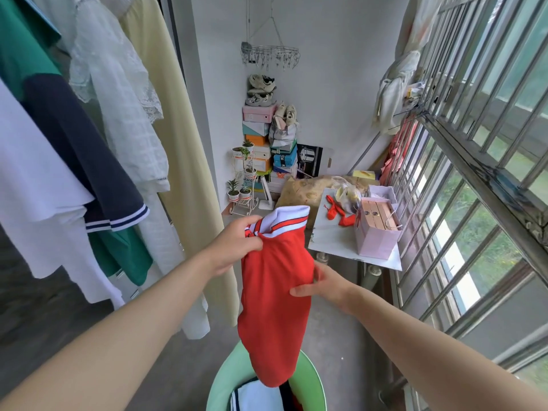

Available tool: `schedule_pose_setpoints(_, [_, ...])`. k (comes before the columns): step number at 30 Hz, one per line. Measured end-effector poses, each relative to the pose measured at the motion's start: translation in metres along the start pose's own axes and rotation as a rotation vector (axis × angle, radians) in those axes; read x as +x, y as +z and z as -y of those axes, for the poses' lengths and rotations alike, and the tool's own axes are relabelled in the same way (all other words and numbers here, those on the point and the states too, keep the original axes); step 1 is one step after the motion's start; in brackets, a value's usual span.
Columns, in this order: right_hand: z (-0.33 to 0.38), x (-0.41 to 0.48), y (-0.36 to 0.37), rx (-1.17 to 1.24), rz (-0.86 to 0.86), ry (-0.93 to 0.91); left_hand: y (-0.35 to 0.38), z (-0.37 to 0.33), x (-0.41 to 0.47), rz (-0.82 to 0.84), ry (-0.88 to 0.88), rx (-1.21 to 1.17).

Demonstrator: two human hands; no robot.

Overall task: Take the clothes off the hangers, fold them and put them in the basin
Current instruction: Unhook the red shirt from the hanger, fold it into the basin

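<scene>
Our left hand gripped the red shirt at its white collar, while our right hand pinched its side. The shirt's lower end hung into the green basin, which held folded white and navy clothes. A pink bag nearby held a wooden box.

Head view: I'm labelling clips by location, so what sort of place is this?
Probably an enclosed home balcony used for drying laundry: hanging clothes on the left, a barred window along the right, and a clip drying rack hung above stacked shoe boxes.
</scene>
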State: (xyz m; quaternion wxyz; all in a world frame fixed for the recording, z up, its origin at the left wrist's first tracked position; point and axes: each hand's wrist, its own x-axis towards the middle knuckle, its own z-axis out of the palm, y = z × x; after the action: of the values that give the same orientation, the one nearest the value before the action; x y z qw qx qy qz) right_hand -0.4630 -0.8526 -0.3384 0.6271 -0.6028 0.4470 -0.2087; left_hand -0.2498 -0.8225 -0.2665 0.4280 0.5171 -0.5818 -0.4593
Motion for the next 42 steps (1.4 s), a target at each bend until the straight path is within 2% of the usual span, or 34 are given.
schedule_pose_setpoints(3, [-0.002, -0.006, 0.002, 0.024, 0.009, 0.033, -0.007, -0.007, -0.001, 0.045, 0.024, 0.024])
schedule_pose_setpoints(8, [-0.001, -0.01, 0.008, 0.055, 0.062, 0.1, -0.014, -0.01, -0.004, 0.046, -0.008, -0.087])
schedule_pose_setpoints(13, [0.017, -0.007, 0.019, 0.276, 0.075, 0.123, -0.028, -0.02, 0.007, -0.12, 0.022, -0.457])
schedule_pose_setpoints(15, [0.025, -0.006, 0.021, 0.347, 0.063, 0.109, -0.033, -0.008, 0.009, -0.112, -0.134, -0.525])
schedule_pose_setpoints(18, [0.031, -0.003, 0.022, 0.434, -0.007, 0.106, -0.021, 0.031, -0.004, 0.051, -0.449, -0.475])
schedule_pose_setpoints(21, [0.031, 0.002, 0.021, 0.47, -0.141, 0.166, -0.005, 0.049, -0.019, 0.115, -0.546, -0.495])
schedule_pose_setpoints(24, [0.022, 0.004, 0.019, 0.424, -0.236, 0.25, -0.002, 0.06, -0.019, 0.004, -0.511, -0.351])
schedule_pose_setpoints(27, [0.015, 0.003, 0.018, 0.376, -0.165, 0.255, -0.004, 0.064, -0.018, -0.17, -0.503, -0.274])
schedule_pose_setpoints(30, [0.014, 0.002, 0.02, 0.364, -0.155, 0.234, -0.005, 0.067, -0.018, -0.17, -0.428, -0.192])
schedule_pose_setpoints(35, [0.012, 0.009, 0.018, 0.316, -0.295, 0.137, -0.002, 0.07, -0.015, -0.181, -0.326, -0.065])
schedule_pose_setpoints(39, [0.017, 0.004, 0.019, 0.004, -0.134, 0.113, -0.005, 0.065, -0.014, -0.157, -0.333, -0.054])
schedule_pose_setpoints(42, [0.018, 0.003, 0.021, -0.316, -0.143, 0.109, -0.006, 0.067, -0.014, -0.133, -0.321, -0.044])
